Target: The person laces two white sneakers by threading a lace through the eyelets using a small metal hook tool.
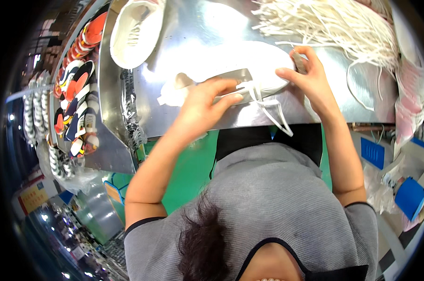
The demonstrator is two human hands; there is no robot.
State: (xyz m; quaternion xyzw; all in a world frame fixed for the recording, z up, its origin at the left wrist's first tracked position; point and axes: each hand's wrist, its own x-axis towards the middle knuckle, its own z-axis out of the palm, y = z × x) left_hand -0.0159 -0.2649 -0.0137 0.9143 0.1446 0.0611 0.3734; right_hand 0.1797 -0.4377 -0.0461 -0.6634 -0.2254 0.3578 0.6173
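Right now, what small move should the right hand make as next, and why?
Probably, the right hand should turn the thin-tipped hand tool toward the white shoelace: the lace hangs in a loose loop over the near side of the white shoe, while the tool's tip points away from it. The left hand holds the shoe by its opening.

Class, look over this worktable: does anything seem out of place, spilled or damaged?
One strand strays from the lace pile toward the table's near edge, apart from the tangle. The held shoe's lace dangles past that edge, slightly untidily. No spill or damage shows, though glare hides detail.
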